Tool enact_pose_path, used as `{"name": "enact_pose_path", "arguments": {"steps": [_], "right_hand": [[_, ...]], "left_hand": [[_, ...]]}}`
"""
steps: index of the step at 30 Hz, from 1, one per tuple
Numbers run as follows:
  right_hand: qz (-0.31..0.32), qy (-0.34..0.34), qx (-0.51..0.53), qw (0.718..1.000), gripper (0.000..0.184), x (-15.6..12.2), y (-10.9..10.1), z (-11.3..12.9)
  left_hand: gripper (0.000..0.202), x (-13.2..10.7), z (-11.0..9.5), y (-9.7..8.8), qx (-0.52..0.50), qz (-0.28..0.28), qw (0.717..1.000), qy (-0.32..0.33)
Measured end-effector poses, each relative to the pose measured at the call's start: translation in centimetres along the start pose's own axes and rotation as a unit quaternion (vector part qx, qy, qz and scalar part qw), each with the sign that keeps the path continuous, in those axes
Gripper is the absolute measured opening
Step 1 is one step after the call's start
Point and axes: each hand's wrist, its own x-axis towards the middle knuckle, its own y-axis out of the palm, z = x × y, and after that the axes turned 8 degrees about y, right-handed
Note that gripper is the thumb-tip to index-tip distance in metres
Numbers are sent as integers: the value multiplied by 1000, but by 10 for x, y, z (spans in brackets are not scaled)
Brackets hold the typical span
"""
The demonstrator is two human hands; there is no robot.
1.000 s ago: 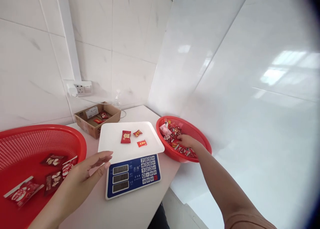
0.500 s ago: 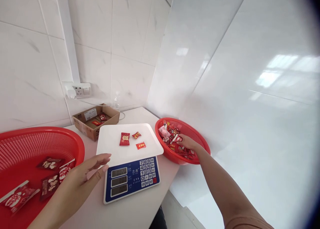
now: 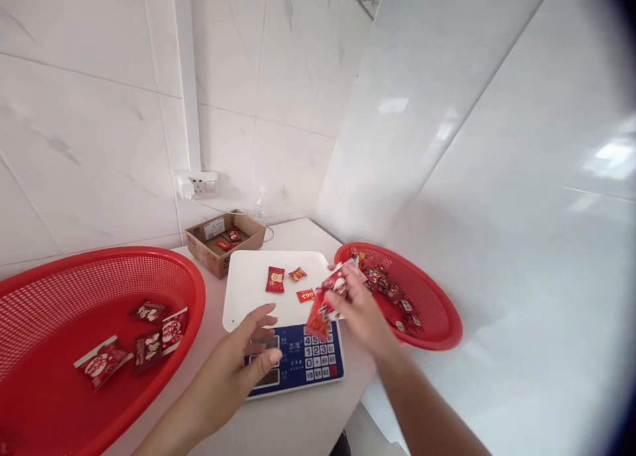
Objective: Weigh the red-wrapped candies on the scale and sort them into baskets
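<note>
My right hand (image 3: 360, 310) grips several wrapped candies (image 3: 325, 307) over the front right edge of the white weighing tray (image 3: 248, 303). The wrappers are red, white and pink, a little blurred. With fingers apart and nothing in them, my left hand (image 3: 243, 356) hovers over the left part of the blue scale panel (image 3: 298, 356) and partly hides its displays. On the tray lie a dark red packet (image 3: 275, 280), a small twisted candy (image 3: 297, 274) and a small red packet (image 3: 305, 295). To the right, a red basket (image 3: 437, 320) contains many candies.
A large red basket (image 3: 59, 264) on the left holds several red packets (image 3: 148, 350). Behind the scale stand a cardboard box (image 3: 206, 256) with red packets inside and a clear bottle (image 3: 259, 207). A cable runs from the wall socket (image 3: 203, 185). Walls close off the back and right.
My right hand has come out of the right basket with candies and moved left to the tray's edge. My left hand has shifted right, over the scale's displays. The view has turned left.
</note>
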Motion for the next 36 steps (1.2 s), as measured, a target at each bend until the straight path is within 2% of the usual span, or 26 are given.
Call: {"name": "enact_pose_path", "arguments": {"steps": [2,5,8,10,12,15,19,21,23,26,28,33,36], "right_hand": [[75,-6,62,995,53,-18,38,-1],[98,-28,99,990,52,-30,69,-9],[19,-16,33,999,53,-20,67,-19],[-44,2,-43,998,58,-8,57,-25],[-72,10,-105,992,64,2,49,-32],[-53,-25,-196,979,63,11,46,-39],[-31,-83,-341,936,49,16,52,-43],[-1,-79,-388,918,48,17,56,-42],[54,-61,-421,903,49,18,60,-39],[133,-24,-447,884,57,23,69,-34],[161,-10,-452,877,60,29,77,-30],[177,-23,-470,865,60,45,100,-20],[170,-49,-455,873,57,47,103,-17]], "left_hand": [[65,-1,2,8,-34,17,999,7],[62,-1,3,10,-15,7,1000,3],[62,1,2,0,14,-47,999,-6],[65,3,1,-10,-12,-92,996,-5],[70,5,0,-18,-50,-120,992,-2],[71,6,-5,-26,-71,-129,989,-5],[71,5,-13,-30,-72,-145,987,-14],[72,4,-15,-31,-78,-152,985,-10],[71,4,-14,-32,-77,-152,985,-6],[67,5,-11,-32,-68,-140,988,-1],[66,5,-9,-33,-64,-132,989,2],[69,4,-9,-33,-63,-119,991,6],[69,3,-9,-34,-53,-116,992,5]]}}
